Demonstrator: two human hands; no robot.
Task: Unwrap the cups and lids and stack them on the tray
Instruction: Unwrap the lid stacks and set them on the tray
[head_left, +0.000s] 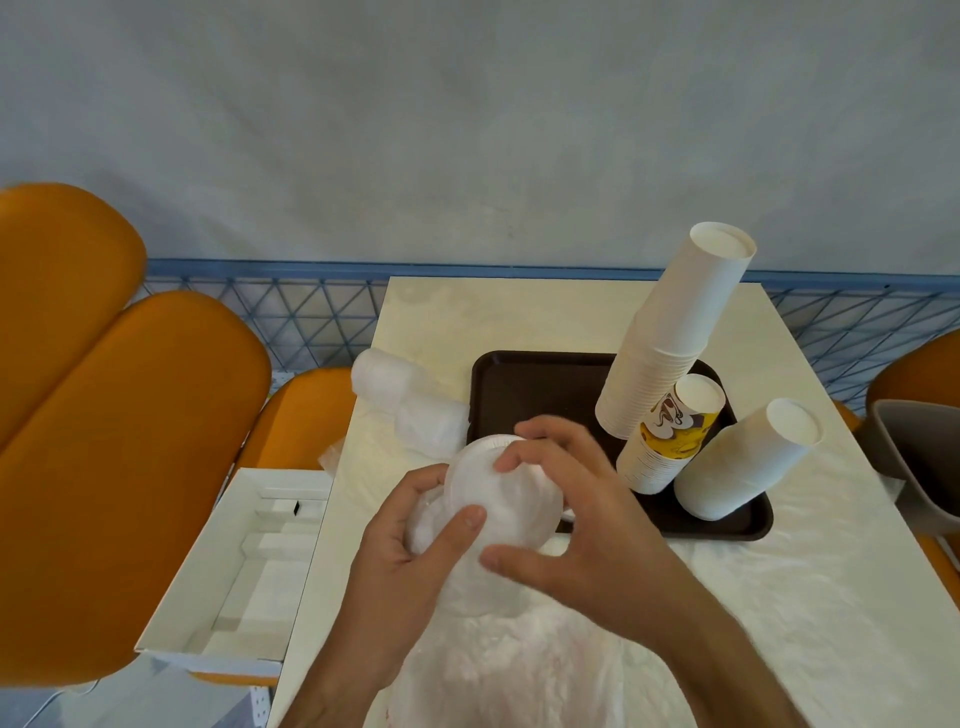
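A stack of white lids (506, 499) in thin clear plastic wrap is held above the table, just in front of the dark brown tray (524, 384). My left hand (410, 540) grips the stack from the left, thumb across its front. My right hand (571, 514) curls over the stack's top and right side. On the tray's right half stand three upside-down cup stacks: a tall white one (670, 332), a short yellow-patterned one (670, 436) and a white one (748, 462). Another wrapped lid sleeve (405, 400) lies left of the tray.
Loose clear plastic wrap (509, 670) lies on the white table in front of me. An open white cardboard box (244, 566) sits to the left on orange seats (104, 467). A grey bin (919, 447) stands at the right table edge.
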